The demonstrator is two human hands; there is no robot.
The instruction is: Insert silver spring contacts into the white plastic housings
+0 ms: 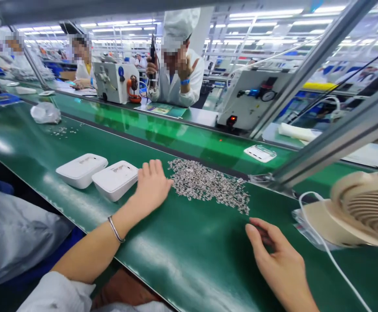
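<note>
My left hand (pixel 153 186), with a metal bangle at its wrist, is over the green bench between a white plastic case (pixel 116 178) and a spread pile of small silvery metal parts (pixel 210 184). Its fingers are stretched out and grip nothing visible. The fingers reach the right edge of that case; whether they touch it, I cannot tell. A second white case (pixel 81 170) of the same kind lies just to the left. At the right end of the pile hovers my right hand (pixel 278 262), thumb and index finger apart, other fingers curled, nothing seen in it.
A beige fan-like device (pixel 361 208) with a white cable stands at the right. Beyond a metal frame post (pixel 335 138), a white panel (pixel 260 153) lies on the green strip. A plastic bag (pixel 45 113) sits far left. A person (pixel 192 73) in white works opposite, between machines.
</note>
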